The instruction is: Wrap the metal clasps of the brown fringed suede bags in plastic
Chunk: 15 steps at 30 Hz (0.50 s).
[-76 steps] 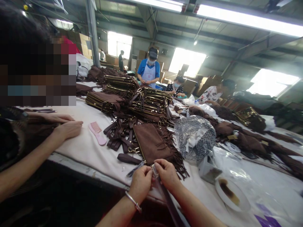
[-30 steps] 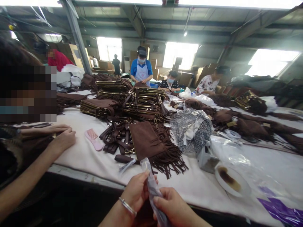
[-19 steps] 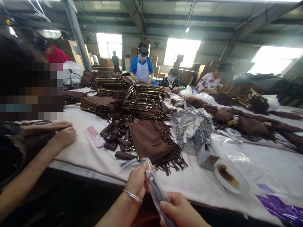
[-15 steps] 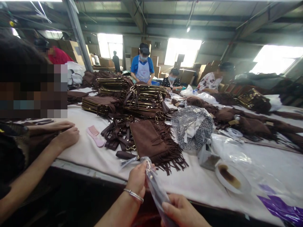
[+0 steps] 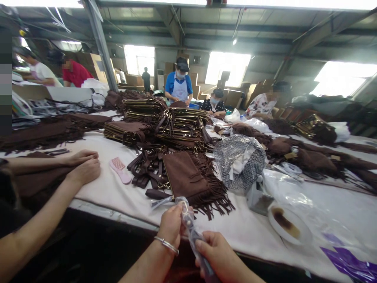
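A dark strap in a clear plastic sleeve [image 5: 191,228], with a metal clasp showing at its upper end, runs between my two hands. My left hand [image 5: 171,222], with a silver bangle at the wrist, is closed round the clasp end. Lower down, my right hand [image 5: 212,251] grips the sleeve, thumb on top. Just beyond them a brown fringed pouch [image 5: 184,175] lies flat on the white-covered table [image 5: 123,202]. At the pouch's near left corner is a brown wrist loop [image 5: 159,194], with a plastic-wrapped piece beside it. Loose brown straps [image 5: 147,169] are heaped to its left.
Behind stand stacked brown pouches [image 5: 179,122]. Left are a pink comb [image 5: 120,169] and a co-worker's hands [image 5: 85,167] on brown material. Right are a patterned plastic bundle [image 5: 238,161], a metal box [image 5: 259,198], a dish with brown residue [image 5: 290,224] and purple packaging [image 5: 350,259].
My right hand has slid a little up the sleeve towards my left hand, and the plastic is more bunched. The co-worker on the left has leaned back, uncovering more of the table.
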{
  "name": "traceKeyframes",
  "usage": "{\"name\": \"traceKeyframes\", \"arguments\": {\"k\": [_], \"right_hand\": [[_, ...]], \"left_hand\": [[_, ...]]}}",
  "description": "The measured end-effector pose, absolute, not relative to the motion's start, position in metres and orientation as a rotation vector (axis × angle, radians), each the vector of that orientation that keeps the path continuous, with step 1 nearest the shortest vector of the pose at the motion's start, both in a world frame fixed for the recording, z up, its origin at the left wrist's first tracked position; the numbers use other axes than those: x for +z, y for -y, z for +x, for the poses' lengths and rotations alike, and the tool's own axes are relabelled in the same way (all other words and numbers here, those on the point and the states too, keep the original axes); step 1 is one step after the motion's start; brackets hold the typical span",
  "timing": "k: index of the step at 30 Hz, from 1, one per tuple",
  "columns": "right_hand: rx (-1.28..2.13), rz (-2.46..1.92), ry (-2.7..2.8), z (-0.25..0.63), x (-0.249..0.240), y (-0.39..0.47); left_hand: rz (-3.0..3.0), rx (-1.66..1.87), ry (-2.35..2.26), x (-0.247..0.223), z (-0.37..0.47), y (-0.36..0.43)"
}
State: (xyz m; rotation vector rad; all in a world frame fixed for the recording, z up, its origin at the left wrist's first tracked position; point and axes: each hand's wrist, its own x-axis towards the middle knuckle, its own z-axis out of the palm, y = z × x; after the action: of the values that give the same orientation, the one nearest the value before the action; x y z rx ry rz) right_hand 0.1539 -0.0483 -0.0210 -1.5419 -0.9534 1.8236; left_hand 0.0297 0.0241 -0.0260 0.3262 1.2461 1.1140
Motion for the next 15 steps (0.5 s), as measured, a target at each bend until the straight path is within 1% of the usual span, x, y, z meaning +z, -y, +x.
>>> {"name": "traceKeyframes", "arguments": {"k": [7,15], "right_hand": [[1.83,-1.58,0.912,0.156,-0.018,0.059],[1.856,-1.451,0.943,0.153,-0.025,0.057]], "left_hand": [[0.257,1.153,-1.252,-0.027,0.022,-0.032],[0.108,0.978,-0.985,-0.025,0.041,0.013]]}}
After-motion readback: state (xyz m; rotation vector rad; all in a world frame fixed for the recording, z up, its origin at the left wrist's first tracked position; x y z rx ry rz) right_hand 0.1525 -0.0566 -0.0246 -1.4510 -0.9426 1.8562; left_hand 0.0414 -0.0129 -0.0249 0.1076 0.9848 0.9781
